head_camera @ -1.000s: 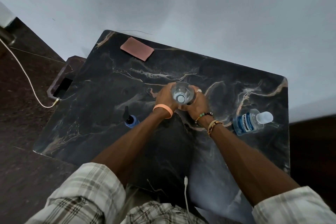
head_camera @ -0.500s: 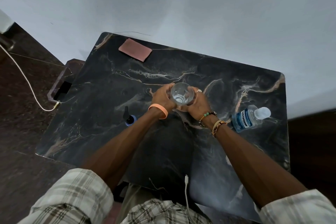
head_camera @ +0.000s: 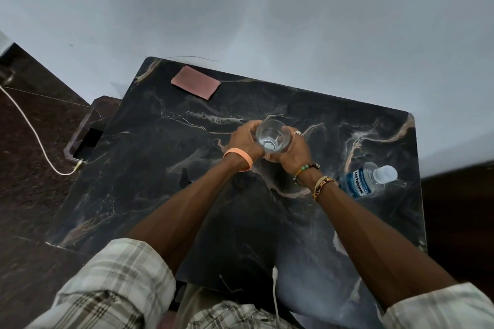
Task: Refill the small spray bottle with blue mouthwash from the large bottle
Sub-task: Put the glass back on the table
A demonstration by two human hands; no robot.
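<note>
Both my hands hold a clear round container (head_camera: 272, 136) above the middle of the black marble table (head_camera: 149, 157). It is seen from above, with a white round spot at its centre. My left hand (head_camera: 244, 139) grips its left side and my right hand (head_camera: 292, 149) wraps its right side and underside. A Listerine bottle (head_camera: 359, 181) of blue mouthwash lies on its side at the right, its clear cap (head_camera: 386, 174) on. Of the small spray bottle only the black nozzle (head_camera: 184, 178) shows, beside my left forearm, which hides its body.
A pink rectangular pad (head_camera: 196, 82) lies at the table's far left corner. Left of the table, a phone (head_camera: 88, 144) sits in a dark tray with a white cable (head_camera: 32, 131) plugged in. Another white cable end (head_camera: 274, 275) hangs at the near edge. A pale wall stands behind.
My hands stay on the clear container, which tilts slightly. The view has shifted, and my left forearm now covers the spray bottle's blue body.
</note>
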